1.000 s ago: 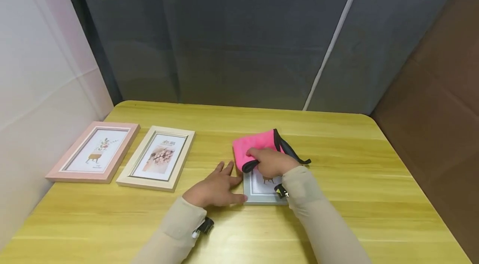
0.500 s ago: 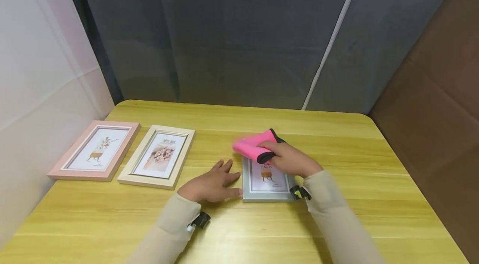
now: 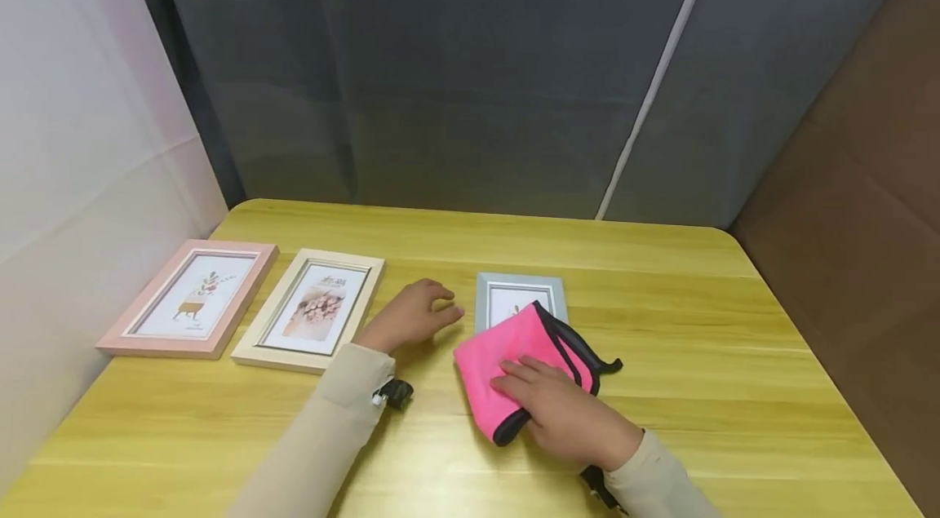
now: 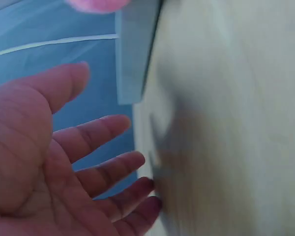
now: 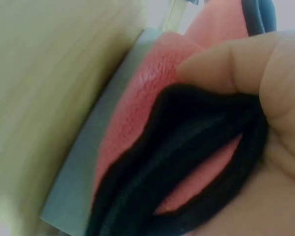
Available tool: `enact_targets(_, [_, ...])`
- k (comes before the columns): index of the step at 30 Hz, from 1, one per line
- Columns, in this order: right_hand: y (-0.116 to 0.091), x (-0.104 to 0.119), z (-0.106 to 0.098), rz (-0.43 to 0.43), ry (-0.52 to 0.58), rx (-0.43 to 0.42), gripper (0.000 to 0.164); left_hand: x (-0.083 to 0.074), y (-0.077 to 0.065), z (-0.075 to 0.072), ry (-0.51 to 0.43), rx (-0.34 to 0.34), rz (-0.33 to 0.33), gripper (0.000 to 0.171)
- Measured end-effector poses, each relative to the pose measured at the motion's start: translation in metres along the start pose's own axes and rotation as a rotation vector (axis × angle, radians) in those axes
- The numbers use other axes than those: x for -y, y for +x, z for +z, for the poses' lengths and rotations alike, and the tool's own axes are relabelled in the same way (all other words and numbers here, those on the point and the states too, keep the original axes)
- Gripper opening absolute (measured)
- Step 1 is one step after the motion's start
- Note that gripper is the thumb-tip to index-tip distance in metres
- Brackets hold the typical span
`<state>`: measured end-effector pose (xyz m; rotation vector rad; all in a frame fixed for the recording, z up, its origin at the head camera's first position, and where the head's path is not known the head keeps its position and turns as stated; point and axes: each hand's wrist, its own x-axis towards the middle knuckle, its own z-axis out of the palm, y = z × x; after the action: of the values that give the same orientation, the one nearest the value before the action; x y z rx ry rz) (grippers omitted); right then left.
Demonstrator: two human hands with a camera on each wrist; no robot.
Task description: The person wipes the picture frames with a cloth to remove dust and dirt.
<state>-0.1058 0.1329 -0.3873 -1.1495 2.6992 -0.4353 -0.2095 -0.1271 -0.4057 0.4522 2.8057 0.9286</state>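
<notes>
A pink cloth [image 3: 481,371] with black edging lies folded over the lower part of a grey-blue picture frame [image 3: 482,302]. My right hand [image 3: 569,416] holds the cloth from above. In the right wrist view the thumb [image 5: 221,69] bears on the pink fabric [image 5: 137,113], its folded black edges against the palm. Left of the grey-blue frame, my left hand [image 3: 414,314] is held with its fingers spread and nothing in them. The left wrist view shows its fingertips apart from the frame's side [image 4: 135,59]. Most of the framed picture is hidden by the cloth.
A cream picture frame [image 3: 294,257] with a blossom print lies left of my left hand. Beyond it, a pink picture frame [image 3: 161,289] lies near the wooden table's [image 3: 698,322] left edge. A dark cloth backdrop [image 3: 470,69] stands behind the table.
My right hand has drawn the cloth from the frame's far end toward me, over its near end. My left hand has lifted from beside the frame's near corner and moved farther forward.
</notes>
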Motion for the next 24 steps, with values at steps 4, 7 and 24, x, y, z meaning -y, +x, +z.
enact_targets(4, [0.007,0.000,0.007,-0.004,-0.028,-0.010,0.052,0.004,0.013,0.004,0.032,0.022,-0.001,0.049])
enact_targets(7, [0.013,0.001,0.010,0.003,-0.066,-0.016,0.054,0.004,0.016,0.004,0.051,0.027,0.001,0.047])
enact_targets(24, [0.007,0.000,-0.005,0.165,-0.105,0.009,0.064,-0.004,0.008,0.003,0.046,0.073,-0.009,0.048])
